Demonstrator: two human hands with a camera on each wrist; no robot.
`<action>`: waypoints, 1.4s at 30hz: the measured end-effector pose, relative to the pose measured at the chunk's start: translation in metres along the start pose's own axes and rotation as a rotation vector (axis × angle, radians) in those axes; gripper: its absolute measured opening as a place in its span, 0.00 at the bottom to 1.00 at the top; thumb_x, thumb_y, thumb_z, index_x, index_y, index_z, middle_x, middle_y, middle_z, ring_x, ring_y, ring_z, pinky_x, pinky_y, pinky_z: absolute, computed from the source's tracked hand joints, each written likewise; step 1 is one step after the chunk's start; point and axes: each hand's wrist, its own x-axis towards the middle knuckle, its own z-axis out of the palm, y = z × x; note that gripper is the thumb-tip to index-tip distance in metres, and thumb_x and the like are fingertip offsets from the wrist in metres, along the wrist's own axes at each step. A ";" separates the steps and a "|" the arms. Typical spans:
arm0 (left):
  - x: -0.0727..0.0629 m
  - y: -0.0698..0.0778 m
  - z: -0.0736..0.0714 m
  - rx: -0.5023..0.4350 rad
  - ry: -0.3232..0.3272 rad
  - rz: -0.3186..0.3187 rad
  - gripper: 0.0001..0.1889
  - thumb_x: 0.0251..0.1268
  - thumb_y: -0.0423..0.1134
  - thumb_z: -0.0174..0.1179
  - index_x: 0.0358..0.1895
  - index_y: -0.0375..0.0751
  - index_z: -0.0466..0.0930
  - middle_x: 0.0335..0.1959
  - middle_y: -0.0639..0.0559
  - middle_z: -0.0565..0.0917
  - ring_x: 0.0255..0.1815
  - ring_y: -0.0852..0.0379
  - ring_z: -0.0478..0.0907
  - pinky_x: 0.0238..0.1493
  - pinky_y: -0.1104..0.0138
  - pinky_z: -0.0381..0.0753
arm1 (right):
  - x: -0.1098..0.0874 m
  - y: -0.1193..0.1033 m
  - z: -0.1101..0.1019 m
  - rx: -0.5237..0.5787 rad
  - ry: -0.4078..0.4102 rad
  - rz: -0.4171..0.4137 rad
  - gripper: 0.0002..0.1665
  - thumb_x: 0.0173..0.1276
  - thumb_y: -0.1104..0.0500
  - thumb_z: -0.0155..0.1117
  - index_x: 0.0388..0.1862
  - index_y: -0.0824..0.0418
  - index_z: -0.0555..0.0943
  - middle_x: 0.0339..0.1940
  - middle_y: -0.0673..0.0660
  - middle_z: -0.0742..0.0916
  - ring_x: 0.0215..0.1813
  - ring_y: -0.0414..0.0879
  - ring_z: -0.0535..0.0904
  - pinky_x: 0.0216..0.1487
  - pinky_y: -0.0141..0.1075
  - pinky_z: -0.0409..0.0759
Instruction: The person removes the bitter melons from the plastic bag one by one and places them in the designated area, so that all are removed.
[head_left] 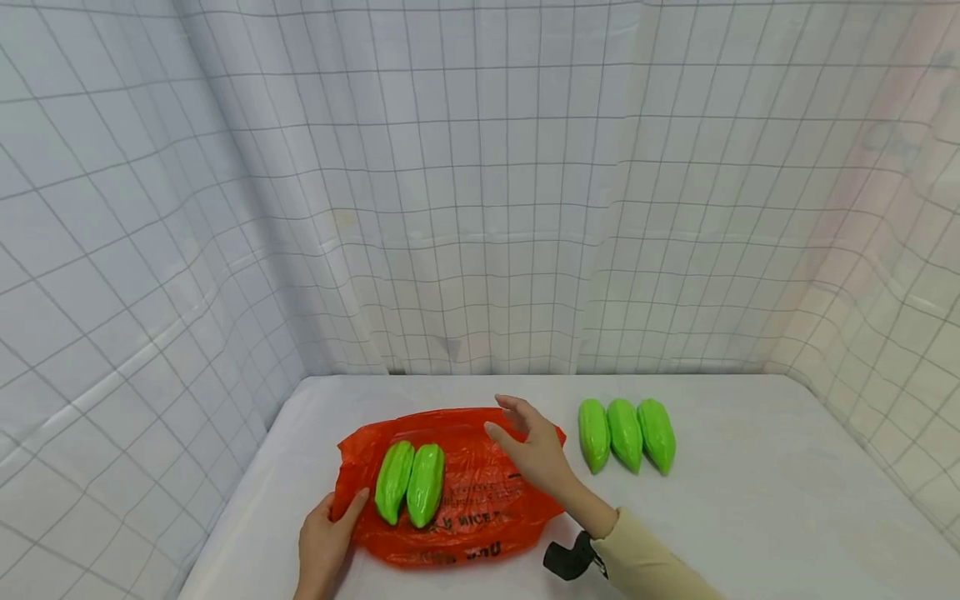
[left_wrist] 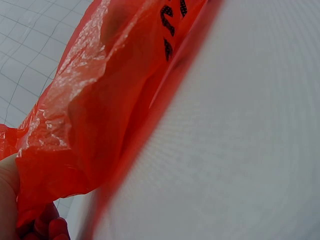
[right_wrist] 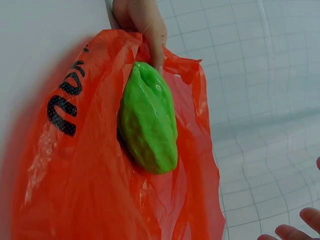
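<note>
A red plastic bag [head_left: 480, 546] with black print lies flattened on the table. Two bright green, ridged, pointed vegetables that look like bitter melons, one at the left [head_left: 394, 482] and one beside it [head_left: 426, 486], rest on it side by side. My left hand [head_left: 322, 542] pinches the bag's left edge; in the left wrist view the thumb [left_wrist: 8, 192] presses on the red film. Over the bag's right part hovers my right hand [head_left: 536, 450], fingers spread and bent, holding nothing. The right wrist view shows one green melon [right_wrist: 148, 120] close up, with the bag around it.
Three more green melons, with the middle one [head_left: 625, 435] between two others, lie in a row right of the bag. A black strap-like object [head_left: 567, 560] is at the right wrist. White gridded curtains [head_left: 480, 208] enclose the white table [head_left: 750, 500] at the back and sides.
</note>
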 end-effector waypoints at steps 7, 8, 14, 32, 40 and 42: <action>0.000 -0.001 0.000 -0.009 -0.016 -0.004 0.34 0.60 0.62 0.58 0.45 0.28 0.77 0.22 0.51 0.77 0.26 0.55 0.69 0.26 0.67 0.68 | 0.001 0.000 0.021 -0.030 -0.089 0.058 0.33 0.67 0.43 0.61 0.65 0.58 0.70 0.62 0.58 0.76 0.63 0.55 0.70 0.58 0.55 0.67; 0.000 -0.001 0.000 -0.008 -0.017 -0.005 0.34 0.60 0.62 0.58 0.45 0.28 0.77 0.21 0.51 0.77 0.26 0.55 0.69 0.26 0.67 0.68 | 0.001 0.000 0.024 -0.025 -0.100 0.063 0.33 0.67 0.43 0.61 0.65 0.58 0.70 0.62 0.59 0.76 0.63 0.55 0.70 0.58 0.55 0.67; 0.000 -0.001 0.002 -0.014 -0.014 -0.006 0.34 0.60 0.63 0.58 0.45 0.28 0.77 0.21 0.51 0.77 0.26 0.55 0.69 0.26 0.67 0.68 | 0.005 0.001 0.037 -0.023 -0.158 0.072 0.34 0.68 0.44 0.60 0.66 0.61 0.69 0.64 0.61 0.74 0.64 0.58 0.69 0.57 0.57 0.67; 0.001 -0.002 0.000 -0.008 -0.008 -0.003 0.32 0.61 0.62 0.58 0.43 0.29 0.77 0.19 0.51 0.73 0.25 0.54 0.68 0.26 0.67 0.66 | 0.013 0.008 0.076 -0.122 -0.322 0.144 0.42 0.67 0.38 0.57 0.71 0.61 0.63 0.67 0.58 0.71 0.65 0.55 0.68 0.56 0.52 0.69; 0.000 0.000 0.000 -0.018 -0.024 -0.025 0.34 0.60 0.62 0.58 0.45 0.28 0.76 0.21 0.51 0.76 0.26 0.54 0.69 0.26 0.68 0.68 | 0.014 0.010 0.090 -0.158 -0.346 0.187 0.44 0.66 0.39 0.59 0.70 0.65 0.62 0.66 0.61 0.72 0.65 0.56 0.66 0.59 0.53 0.67; 0.001 0.001 0.000 -0.022 -0.024 -0.025 0.34 0.60 0.62 0.58 0.45 0.28 0.76 0.22 0.51 0.77 0.26 0.54 0.70 0.26 0.68 0.69 | 0.014 0.012 0.092 -0.174 -0.335 0.186 0.45 0.65 0.38 0.60 0.70 0.66 0.63 0.65 0.61 0.72 0.65 0.56 0.67 0.59 0.52 0.67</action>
